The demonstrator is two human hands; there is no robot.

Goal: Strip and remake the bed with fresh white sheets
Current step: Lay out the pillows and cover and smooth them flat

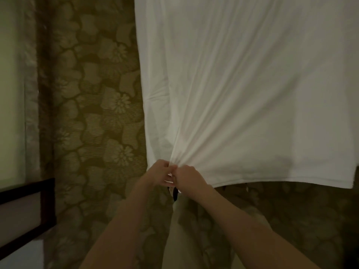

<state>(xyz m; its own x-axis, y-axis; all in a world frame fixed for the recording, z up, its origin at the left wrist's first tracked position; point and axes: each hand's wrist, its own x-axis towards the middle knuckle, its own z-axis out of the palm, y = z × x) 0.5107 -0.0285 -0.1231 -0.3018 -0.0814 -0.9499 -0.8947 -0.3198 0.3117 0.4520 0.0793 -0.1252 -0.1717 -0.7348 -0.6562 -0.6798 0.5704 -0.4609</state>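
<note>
White sheet (pixel 242 90): one, plain, spread flat over the right and upper part of the view, its left edge running straight down from the top, its near hem sagging in a shallow curve toward the lower right, where one corner hangs loose; fine creases fan out from a single gathered point at its near left corner. Left hand (pixel 160 173) and right hand (pixel 187 176): bare, pressed knuckle to knuckle at that gathered point, the fingers of both curled round the bunched cloth and pinching it; both forearms reach in from the bottom edge. Carpet (pixel 93 113): olive-brown, woven with a large pale flower and leaf pattern, filling the strip left of the sheet and the ground beneath its near hem. Trouser leg (pixel 184 235): pale, directly below the hands, between the forearms; a small dark object just under the hands, too dim to identify. Wall (pixel 11 84): pale, plain, along the left edge. Dark frame (pixel 29 186): straight dark bars round a lighter panel, in the lower left corner. Light: low, warm.
</note>
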